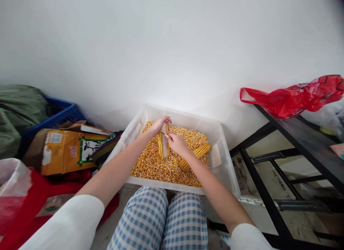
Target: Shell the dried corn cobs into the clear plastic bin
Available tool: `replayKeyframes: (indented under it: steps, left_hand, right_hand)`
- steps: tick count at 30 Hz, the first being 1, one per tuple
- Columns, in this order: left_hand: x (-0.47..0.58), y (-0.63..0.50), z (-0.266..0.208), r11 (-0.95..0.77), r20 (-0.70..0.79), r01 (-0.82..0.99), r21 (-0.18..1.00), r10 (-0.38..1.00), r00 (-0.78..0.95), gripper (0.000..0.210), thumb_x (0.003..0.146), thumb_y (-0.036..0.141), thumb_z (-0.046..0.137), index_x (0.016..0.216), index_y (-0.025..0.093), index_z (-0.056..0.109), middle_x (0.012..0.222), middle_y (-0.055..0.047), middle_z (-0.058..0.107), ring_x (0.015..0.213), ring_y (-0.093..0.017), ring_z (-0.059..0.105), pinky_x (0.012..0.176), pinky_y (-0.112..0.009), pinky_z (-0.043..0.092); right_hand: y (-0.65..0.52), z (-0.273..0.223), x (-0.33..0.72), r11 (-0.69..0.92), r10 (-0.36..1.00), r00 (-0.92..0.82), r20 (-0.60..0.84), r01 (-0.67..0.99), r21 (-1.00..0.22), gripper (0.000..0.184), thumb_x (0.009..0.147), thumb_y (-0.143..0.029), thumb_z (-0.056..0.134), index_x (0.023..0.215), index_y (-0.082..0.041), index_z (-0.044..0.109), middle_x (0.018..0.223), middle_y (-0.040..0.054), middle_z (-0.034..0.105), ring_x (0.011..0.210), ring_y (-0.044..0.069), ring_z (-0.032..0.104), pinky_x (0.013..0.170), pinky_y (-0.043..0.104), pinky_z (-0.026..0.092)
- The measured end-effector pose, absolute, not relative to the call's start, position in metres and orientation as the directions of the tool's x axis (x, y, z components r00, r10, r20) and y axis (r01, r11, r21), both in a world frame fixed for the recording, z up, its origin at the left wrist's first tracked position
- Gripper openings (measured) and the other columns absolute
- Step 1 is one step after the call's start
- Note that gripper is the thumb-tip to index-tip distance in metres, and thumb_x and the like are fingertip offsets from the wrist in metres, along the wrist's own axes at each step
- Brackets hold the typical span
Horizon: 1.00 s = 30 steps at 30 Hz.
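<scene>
My left hand is closed around the upper end of a partly shelled corn cob. Yellow kernels line the cob's left side, while a pale stripe along its middle is bare. My right hand is closed on a thin, dark-tipped tool whose tip touches the cob; the fingers hide most of it, so its kind is unclear. Below both hands, loose corn kernels cover the bottom of a translucent plastic bin. Another ear of corn, still full of kernels, lies on them, partly behind my right forearm.
The bin stands before my knees, against a white wall. On the left are a blue crate, a yellow cardboard box and a red bag. A black metal frame stands on the right, with a red plastic bag on top.
</scene>
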<state>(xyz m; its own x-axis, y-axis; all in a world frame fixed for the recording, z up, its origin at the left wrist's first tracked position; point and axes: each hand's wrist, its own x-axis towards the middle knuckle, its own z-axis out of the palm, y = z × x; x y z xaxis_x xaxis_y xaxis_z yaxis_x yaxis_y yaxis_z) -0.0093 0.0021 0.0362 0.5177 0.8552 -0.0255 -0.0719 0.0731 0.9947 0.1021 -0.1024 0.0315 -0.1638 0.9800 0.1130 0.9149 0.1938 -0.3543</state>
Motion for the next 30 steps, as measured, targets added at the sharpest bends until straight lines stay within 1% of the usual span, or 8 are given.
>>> replayKeyframes:
  steps: [4, 7, 14, 18, 21, 24, 27, 30]
  left_hand:
    - [-0.009, 0.004, 0.035, 0.068, -0.025, -0.065, 0.996, 0.858, 0.513, 0.042, 0.076, 0.054, 0.042, 0.074, 0.016, 0.058, 0.049, -0.001, 0.055, 0.045, -0.014, 0.051, 0.047, -0.024, 0.038]
    - [-0.008, 0.005, 0.033, 0.065, -0.02, -0.069, 0.995, 0.861, 0.509, 0.04, 0.076, 0.053, 0.042, 0.072, 0.016, 0.058, 0.049, -0.001, 0.055, 0.046, -0.014, 0.051, 0.047, -0.024, 0.038]
    - [-0.008, 0.007, 0.029, -0.02, 0.053, -0.078, 0.997, 0.887, 0.458, 0.044, 0.079, 0.047, 0.038, 0.053, 0.015, 0.053, 0.048, -0.004, 0.055, 0.048, -0.013, 0.051, 0.052, -0.024, 0.04]
    - [-0.007, 0.005, 0.028, -0.025, 0.05, -0.063, 0.998, 0.901, 0.431, 0.046, 0.08, 0.046, 0.033, 0.051, 0.016, 0.052, 0.046, -0.004, 0.054, 0.046, -0.014, 0.051, 0.051, -0.024, 0.039]
    - [-0.009, 0.007, 0.027, -0.029, 0.047, -0.049, 0.998, 0.908, 0.416, 0.046, 0.08, 0.045, 0.032, 0.05, 0.016, 0.051, 0.046, -0.004, 0.053, 0.045, -0.013, 0.05, 0.05, -0.024, 0.039]
    - [-0.012, 0.01, 0.024, -0.01, 0.026, -0.045, 0.999, 0.928, 0.371, 0.044, 0.08, 0.044, 0.032, 0.052, 0.016, 0.051, 0.046, -0.004, 0.053, 0.046, -0.014, 0.05, 0.05, -0.024, 0.039]
    - [-0.013, 0.01, 0.023, 0.008, 0.01, -0.05, 0.999, 0.939, 0.343, 0.042, 0.081, 0.044, 0.032, 0.054, 0.016, 0.051, 0.048, -0.003, 0.053, 0.046, -0.014, 0.051, 0.049, -0.025, 0.038]
    - [-0.01, 0.008, 0.026, 0.027, 0.004, -0.075, 0.997, 0.924, 0.384, 0.043, 0.081, 0.044, 0.031, 0.054, 0.016, 0.05, 0.047, -0.002, 0.052, 0.046, -0.014, 0.051, 0.049, -0.025, 0.039]
  right_hand:
    - [-0.107, 0.041, 0.099, 0.163, 0.985, -0.151, 0.08, 0.974, -0.161, 0.04, 0.093, -0.036, 0.025, 0.095, -0.017, 0.059, 0.085, 0.0085, 0.066, 0.077, 0.017, 0.06, 0.067, 0.025, 0.037]
    - [-0.109, 0.047, 0.097, 0.153, 0.987, -0.15, 0.055, 0.986, -0.06, 0.041, 0.093, -0.036, 0.021, 0.098, -0.018, 0.058, 0.089, 0.0093, 0.066, 0.081, 0.019, 0.061, 0.069, 0.028, 0.039]
    - [-0.112, 0.043, 0.088, 0.152, 0.988, -0.153, 0.012, 0.988, 0.04, 0.034, 0.093, -0.032, 0.021, 0.106, -0.02, 0.05, 0.087, 0.0092, 0.066, 0.082, 0.02, 0.063, 0.071, 0.031, 0.044]
    - [-0.112, 0.034, 0.077, 0.118, 0.993, -0.118, -0.008, 0.987, 0.112, 0.025, 0.091, -0.02, 0.027, 0.105, -0.014, 0.047, 0.085, 0.0132, 0.066, 0.08, 0.02, 0.064, 0.068, 0.031, 0.047]
    - [-0.11, 0.025, 0.071, 0.116, 0.992, -0.12, 0.026, 0.986, 0.123, 0.021, 0.088, -0.012, 0.03, 0.1, -0.011, 0.047, 0.082, 0.0156, 0.066, 0.078, 0.021, 0.065, 0.064, 0.031, 0.048]
    - [-0.109, 0.015, 0.068, 0.136, 0.99, -0.139, 0.016, 0.984, 0.111, 0.02, 0.086, -0.011, 0.033, 0.098, -0.009, 0.048, 0.079, 0.0166, 0.066, 0.075, 0.022, 0.066, 0.062, 0.031, 0.048]
    - [-0.11, 0.01, 0.07, 0.143, 0.99, -0.143, -0.011, 0.986, 0.08, 0.02, 0.086, -0.016, 0.035, 0.098, -0.01, 0.049, 0.077, 0.015, 0.066, 0.073, 0.024, 0.066, 0.062, 0.033, 0.048]
    - [-0.112, 0.011, 0.076, 0.128, 0.992, -0.129, 0.01, 0.991, 0.028, 0.027, 0.089, -0.027, 0.029, 0.097, -0.012, 0.05, 0.078, 0.0133, 0.067, 0.072, 0.025, 0.065, 0.064, 0.035, 0.047]
